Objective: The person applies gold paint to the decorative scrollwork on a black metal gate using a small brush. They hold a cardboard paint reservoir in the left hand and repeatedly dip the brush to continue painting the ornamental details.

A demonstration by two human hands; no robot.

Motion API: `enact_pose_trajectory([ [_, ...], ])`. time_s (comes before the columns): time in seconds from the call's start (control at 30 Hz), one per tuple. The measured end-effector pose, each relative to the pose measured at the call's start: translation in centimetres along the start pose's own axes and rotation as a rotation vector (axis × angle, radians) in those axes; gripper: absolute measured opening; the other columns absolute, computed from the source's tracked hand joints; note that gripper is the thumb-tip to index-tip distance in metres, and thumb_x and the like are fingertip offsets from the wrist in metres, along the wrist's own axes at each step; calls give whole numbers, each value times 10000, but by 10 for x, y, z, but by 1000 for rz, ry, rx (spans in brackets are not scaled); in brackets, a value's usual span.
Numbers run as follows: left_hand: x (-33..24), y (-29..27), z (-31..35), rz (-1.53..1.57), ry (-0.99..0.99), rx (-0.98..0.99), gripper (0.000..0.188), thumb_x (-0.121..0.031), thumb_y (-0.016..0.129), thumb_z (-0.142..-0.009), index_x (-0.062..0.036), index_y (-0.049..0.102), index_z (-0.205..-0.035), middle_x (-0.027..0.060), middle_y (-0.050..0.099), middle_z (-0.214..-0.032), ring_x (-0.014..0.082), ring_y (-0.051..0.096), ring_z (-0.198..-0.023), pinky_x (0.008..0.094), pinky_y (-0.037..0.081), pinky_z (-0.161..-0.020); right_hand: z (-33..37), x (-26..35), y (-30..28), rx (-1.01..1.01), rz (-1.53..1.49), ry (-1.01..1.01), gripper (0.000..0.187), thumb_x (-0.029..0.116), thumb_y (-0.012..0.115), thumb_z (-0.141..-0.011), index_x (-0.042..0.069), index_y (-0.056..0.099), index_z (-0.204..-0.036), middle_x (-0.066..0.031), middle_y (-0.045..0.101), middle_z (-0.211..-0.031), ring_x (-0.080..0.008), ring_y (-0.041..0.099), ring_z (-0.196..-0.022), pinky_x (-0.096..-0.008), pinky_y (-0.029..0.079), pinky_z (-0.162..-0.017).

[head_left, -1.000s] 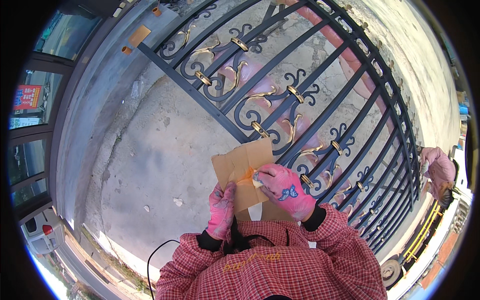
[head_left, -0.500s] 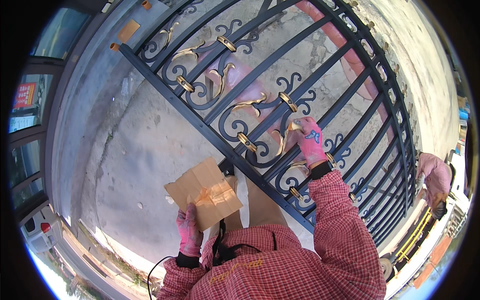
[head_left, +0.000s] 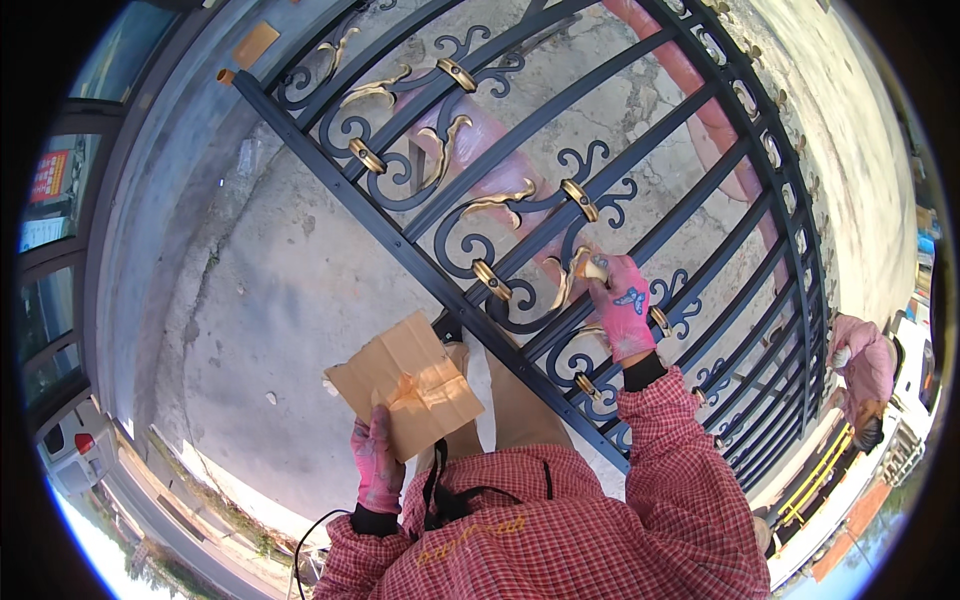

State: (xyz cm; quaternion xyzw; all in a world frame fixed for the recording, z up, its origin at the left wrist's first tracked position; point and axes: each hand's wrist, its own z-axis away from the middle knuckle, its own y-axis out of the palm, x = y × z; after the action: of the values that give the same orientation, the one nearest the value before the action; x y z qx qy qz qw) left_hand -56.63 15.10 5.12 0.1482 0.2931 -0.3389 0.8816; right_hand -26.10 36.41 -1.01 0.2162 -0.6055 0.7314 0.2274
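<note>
My right hand (head_left: 627,308), in a pink glove with a blue butterfly print, pinches a small pale pad (head_left: 593,268); what it is made of is hard to tell. The pad touches the gold-coloured leaf (head_left: 562,283) of a scroll on a dark metal gate (head_left: 392,233). In my left hand (head_left: 377,465), also pink-gloved, is a creased piece of brown cardboard (head_left: 440,385) with a shiny orange-gold smear on it. The thumb lies on top of the cardboard, near the smear. Gold collars (head_left: 579,200) and other gold leaves sit along the gate's bars.
The gate lies slantwise in front of me over concrete ground (head_left: 290,330). Pinkish wrapping (head_left: 495,160) shows beneath its bars. Another person (head_left: 862,365) in a pink top bends over at the far right. Windows (head_left: 52,220) line the left, with a parked vehicle (head_left: 75,448) lower down.
My right hand has shifted slightly downward and turned at the wrist, so more of the pad shows at the leaf. My left hand keeps the cardboard almost in place.
</note>
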Motion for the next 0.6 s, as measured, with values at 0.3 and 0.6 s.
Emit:
enact_pose_trajectory([
  [0.3,-2,-11,2,38,11,43,380,-262,582,-916,-7,488,-1182,64,578,-1088,135,574,-932,280,489,-800,26,2,24,174,105,-135,177,62,619,-700,65,637,-876,-142,603,-906,-351,598,-853,-405,492,-717],
  [0.6,-3,-31,3,80,19,-11,367,-244,576,-919,-6,497,-1188,59,579,-1087,132,574,-934,276,488,-803,11,50,33,157,40,-252,242,66,650,-709,91,650,-950,-111,604,-939,-316,605,-854,-378,495,-717],
])
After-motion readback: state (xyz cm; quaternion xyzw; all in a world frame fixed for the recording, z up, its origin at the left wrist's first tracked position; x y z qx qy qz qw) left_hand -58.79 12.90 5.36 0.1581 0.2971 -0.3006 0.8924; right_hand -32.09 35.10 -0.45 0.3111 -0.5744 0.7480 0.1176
